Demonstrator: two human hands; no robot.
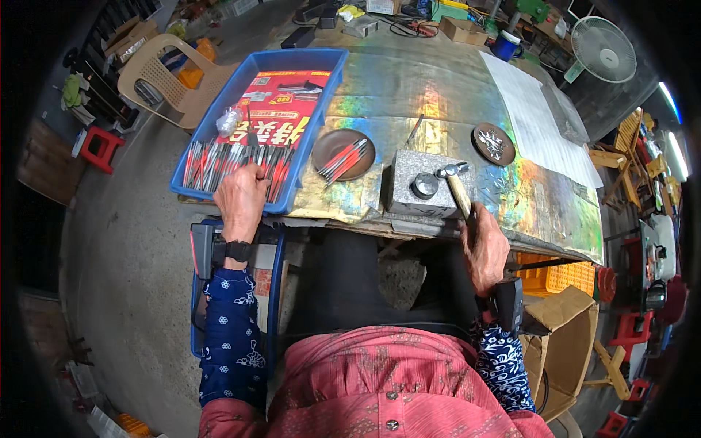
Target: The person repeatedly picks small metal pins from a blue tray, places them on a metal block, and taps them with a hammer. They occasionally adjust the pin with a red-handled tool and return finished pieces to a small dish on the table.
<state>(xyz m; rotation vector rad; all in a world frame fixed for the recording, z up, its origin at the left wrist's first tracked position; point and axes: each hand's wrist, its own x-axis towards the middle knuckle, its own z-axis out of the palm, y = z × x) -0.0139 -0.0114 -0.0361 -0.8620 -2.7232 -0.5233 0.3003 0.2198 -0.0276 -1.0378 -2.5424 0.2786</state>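
Observation:
My left hand (242,196) is at the near end of a blue plastic tray (337,67), its fingers pinched together over a row of slim red and grey tools (212,164). What they grip is hidden; a dark, thin-tipped piece (253,139) shows just beyond the fingers. My right hand (485,248) is closed round the wooden handle of a small hammer (458,188). The hammer's metal head rests on or just above a grey speckled block (409,171), beside a short round metal piece (424,185).
A brown plate (325,146) holds several red-handled tools; a smaller brown dish (480,155) holds small silvery bits. One dark slim tool (415,128) lies beyond the block. White sheets (526,95) cover the table's right side. A crumpled clear bag (228,122) sits inside the tray.

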